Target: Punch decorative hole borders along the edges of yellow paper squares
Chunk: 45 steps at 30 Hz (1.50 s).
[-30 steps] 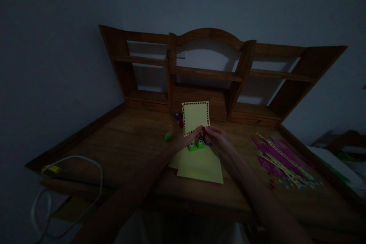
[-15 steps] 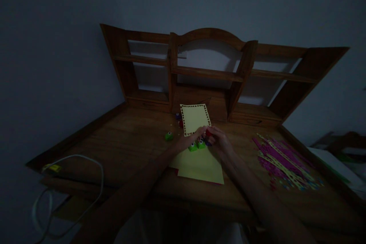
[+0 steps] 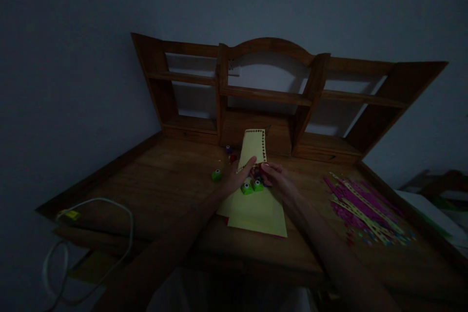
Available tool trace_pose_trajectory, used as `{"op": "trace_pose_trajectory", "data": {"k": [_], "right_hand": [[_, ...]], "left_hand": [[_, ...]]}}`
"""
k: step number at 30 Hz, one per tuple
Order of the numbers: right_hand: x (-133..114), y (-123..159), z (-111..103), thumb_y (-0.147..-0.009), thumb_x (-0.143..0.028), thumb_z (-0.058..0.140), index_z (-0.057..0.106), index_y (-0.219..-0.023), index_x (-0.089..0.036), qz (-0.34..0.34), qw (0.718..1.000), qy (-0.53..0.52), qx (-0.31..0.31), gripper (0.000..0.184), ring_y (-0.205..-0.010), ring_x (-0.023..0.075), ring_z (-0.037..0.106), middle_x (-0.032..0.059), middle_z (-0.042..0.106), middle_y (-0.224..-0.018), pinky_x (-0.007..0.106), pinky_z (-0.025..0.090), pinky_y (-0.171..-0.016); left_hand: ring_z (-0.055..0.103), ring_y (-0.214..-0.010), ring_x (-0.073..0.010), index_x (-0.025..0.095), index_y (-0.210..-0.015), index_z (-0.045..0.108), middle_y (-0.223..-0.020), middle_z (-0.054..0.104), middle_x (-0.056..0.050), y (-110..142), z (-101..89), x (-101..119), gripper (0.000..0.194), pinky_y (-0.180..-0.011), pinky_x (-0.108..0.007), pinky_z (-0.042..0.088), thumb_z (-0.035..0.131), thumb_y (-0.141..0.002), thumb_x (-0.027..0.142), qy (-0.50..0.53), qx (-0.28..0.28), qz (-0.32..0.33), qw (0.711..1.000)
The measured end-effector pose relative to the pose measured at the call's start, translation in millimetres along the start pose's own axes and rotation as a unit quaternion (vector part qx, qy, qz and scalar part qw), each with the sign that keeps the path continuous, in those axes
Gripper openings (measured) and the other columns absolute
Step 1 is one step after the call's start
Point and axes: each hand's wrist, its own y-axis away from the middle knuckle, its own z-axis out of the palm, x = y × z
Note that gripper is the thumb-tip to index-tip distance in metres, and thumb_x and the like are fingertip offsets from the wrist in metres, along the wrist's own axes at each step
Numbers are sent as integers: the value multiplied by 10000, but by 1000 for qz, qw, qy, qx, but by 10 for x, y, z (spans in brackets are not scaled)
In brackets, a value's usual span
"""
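My left hand (image 3: 238,176) is closed on a pale yellow sheet of paper (image 3: 252,145) with small dark shapes along its border. The sheet stands tilted up, its left side curving away. My right hand (image 3: 280,178) grips a small red craft punch (image 3: 263,167) at the sheet's lower right edge. Just below the hands are two green punches (image 3: 252,187) with eye-like spots. They rest on larger yellow sheets (image 3: 256,217), with a bit of red paper showing underneath.
Left of the hands lie another green punch (image 3: 216,174), a purple punch (image 3: 228,149) and a red one (image 3: 233,158). Pink and yellow punched strips (image 3: 360,202) are heaped at the right. A wooden shelf unit (image 3: 265,90) backs the desk; a white cable (image 3: 130,224) loops over its left front edge.
The bordered sheet has turned and bent, so it looks narrower. My left hand has shifted slightly left, its thumb now showing on the sheet. The right hand stays close with the red punch.
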Motion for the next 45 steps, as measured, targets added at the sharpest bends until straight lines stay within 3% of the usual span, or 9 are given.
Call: {"op": "trace_pose_trajectory", "data": {"k": [7,13,24,28,32,36,38,41,45], "right_hand": [[-55,49,-16,-654,-382,832,737,-915,-193,10,999,37,-29,336,-614,107,585,25,700,-813,238,451,-592],[-51,66,-39,-693,-376,813,742,-864,-189,10,997,53,-58,263,-601,112,571,10,673,-724,238,440,-585],[-134,94,-30,-697,-374,785,738,-829,-194,44,997,10,-61,228,-636,132,598,30,699,-804,254,452,-589],[-115,78,-43,-701,-304,709,737,-904,-195,50,996,4,-79,233,-611,131,574,33,689,-803,244,422,-536],[-85,28,-79,-674,-301,623,723,-824,-177,50,995,-9,-83,218,-445,90,408,10,620,-648,224,252,-402],[-90,-1,-104,-668,-363,708,693,-795,-188,43,998,39,-4,216,-386,73,327,-48,506,-494,222,164,-386],[-104,10,-99,-651,-404,768,694,-860,-200,13,996,66,61,301,-397,79,361,-61,509,-489,222,190,-396],[-115,36,-83,-638,-439,801,707,-935,-204,-32,990,87,103,391,-444,93,439,-31,606,-581,229,258,-425],[-81,28,-93,-609,-428,828,713,-795,-200,-56,984,109,128,315,-564,143,568,14,681,-698,250,373,-492]], "left_hand": [[649,-700,-195,163,-772,672,-763,701,-55,-31,-19,29,476,-714,-311,522,546,-819,619,6,25,12,1000],[646,-706,-199,162,-769,667,-747,691,-58,-34,-29,52,495,-752,-335,527,554,-800,643,13,37,12,999],[655,-764,-225,165,-791,688,-784,704,-75,-9,-45,111,478,-799,-358,525,569,-804,628,12,35,-1,999],[642,-694,-217,183,-727,675,-700,686,-54,-25,-51,97,463,-743,-351,528,591,-783,634,2,31,-18,999],[666,-824,-242,172,-849,707,-826,723,-73,-19,-49,106,451,-803,-353,527,617,-779,609,16,43,-9,999],[662,-918,-246,164,-941,700,-951,727,-91,-15,-53,92,467,-863,-352,515,616,-789,597,30,31,1,999],[662,-889,-244,156,-897,696,-919,725,-93,-16,-49,76,466,-856,-356,517,615,-787,601,25,22,0,999],[659,-892,-241,147,-912,693,-935,721,-96,-5,-27,62,463,-857,-353,516,627,-786,587,26,8,-3,1000],[662,-865,-237,148,-957,696,-935,724,-97,14,5,38,457,-809,-343,529,622,-798,570,26,-19,3,999]]}}
